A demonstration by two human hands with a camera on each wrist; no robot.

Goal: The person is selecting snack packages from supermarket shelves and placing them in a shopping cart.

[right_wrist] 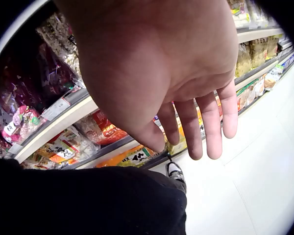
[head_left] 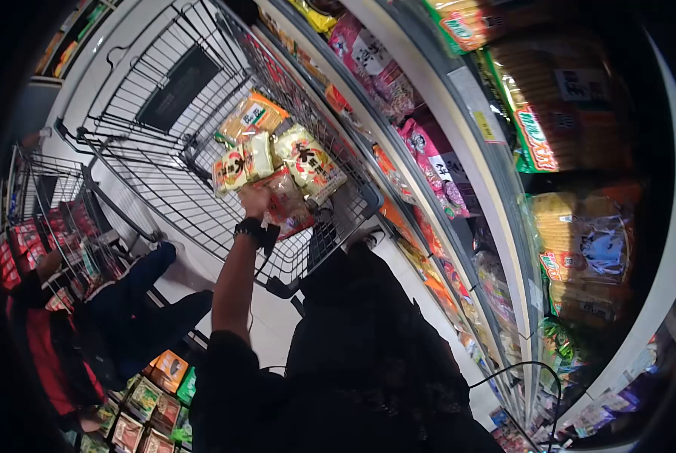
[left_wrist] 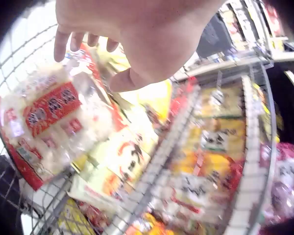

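Note:
Inside the wire shopping cart my left hand (head_left: 255, 202) is above a clear snack bag with red print (head_left: 289, 198). The left wrist view shows this hand (left_wrist: 137, 36) with loosely extended fingers, apart from the clear bag (left_wrist: 54, 115) below. Beside that bag lie a cream-coloured snack bag with black characters (head_left: 308, 160), smaller cream packs (head_left: 243, 160) and an orange pack (head_left: 253, 115). My right hand (right_wrist: 161, 68) hangs palm in view by the lower shelves, its fingers straight and holding nothing. It does not show in the head view.
The cart's wire side (head_left: 164, 181) stands close along the store shelves (head_left: 496, 113), stocked with bagged snacks. To the left are another loaded cart (head_left: 51, 189) and a person in dark trousers (head_left: 138, 294). Packets (head_left: 145, 400) lie in a display at lower left.

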